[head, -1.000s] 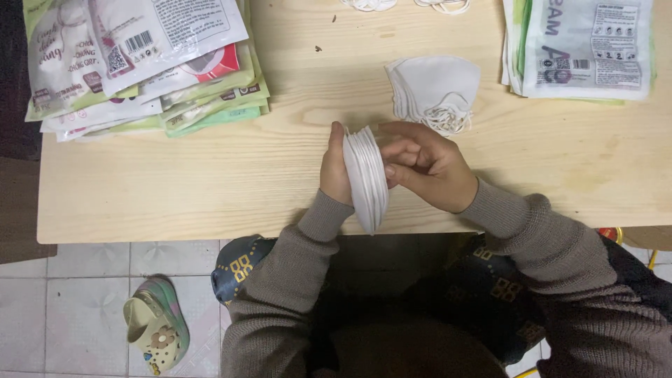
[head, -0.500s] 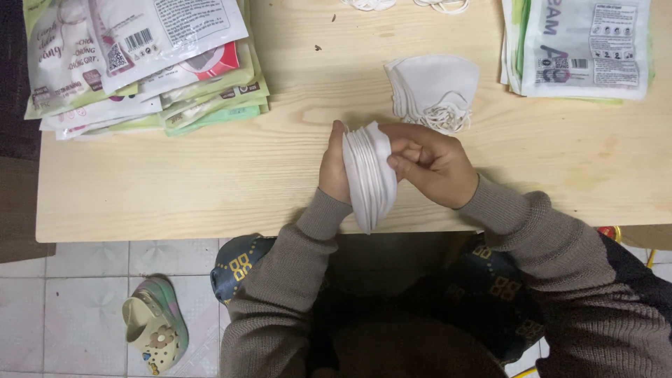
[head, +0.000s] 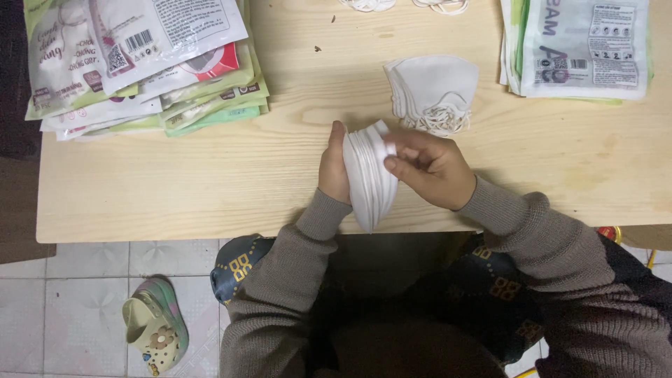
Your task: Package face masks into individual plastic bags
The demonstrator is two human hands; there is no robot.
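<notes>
A stack of folded white face masks [head: 369,178] stands on edge between my hands, just above the near edge of the wooden table [head: 210,189]. My left hand [head: 333,168] grips the stack from the left side. My right hand [head: 428,168] presses on its right side, fingers on the outermost mask. A second small pile of white masks [head: 432,92] with loose ear loops lies on the table just beyond my right hand.
A heap of printed plastic packets [head: 140,59] fills the table's far left. Another pile of packets [head: 577,45] lies at the far right. White elastic loops [head: 367,4] sit at the far edge. A clog shoe [head: 155,323] rests on the tiled floor.
My right fingers have shifted on the stack and the masks have fanned slightly wider at the top. Both hands stay in the same place.
</notes>
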